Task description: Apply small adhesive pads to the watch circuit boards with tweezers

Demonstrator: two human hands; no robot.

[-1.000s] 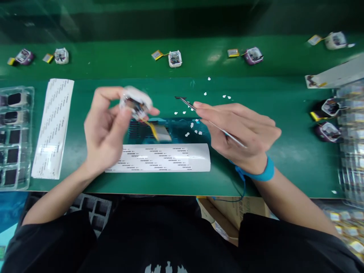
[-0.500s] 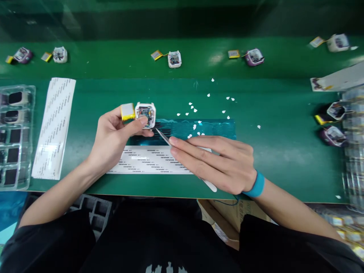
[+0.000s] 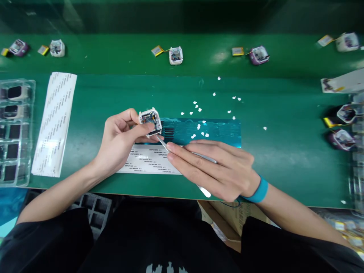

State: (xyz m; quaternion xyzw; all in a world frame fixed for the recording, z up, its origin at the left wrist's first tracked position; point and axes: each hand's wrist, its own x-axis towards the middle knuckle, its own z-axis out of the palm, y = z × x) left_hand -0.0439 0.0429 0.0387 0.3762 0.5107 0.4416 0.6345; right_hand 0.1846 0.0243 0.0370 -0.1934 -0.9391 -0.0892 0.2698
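Note:
My left hand grips a white smartwatch case with its circuit board facing up, the thumb lying over the board. The battery wired to it is out of sight now. Between the fingers of my right hand is a pair of metal tweezers, its tips at the lower edge of the case. A black strip shows along that edge; I cannot tell whether the tweezers still pinch it. Beneath my hands lie a blue film with black strips and a white printed backing sheet.
Small white tabs are scattered right of the case. Another printed sheet and a clear tray of watch parts lie left. Open cases with batteries, such as a white case, line the back. Stacked trays stand right.
My left hand has turned and tilted the case, and the yellow-edged battery has gone from view. The tweezers' tips have come to the case's lower edge. The camera view has shifted slightly.

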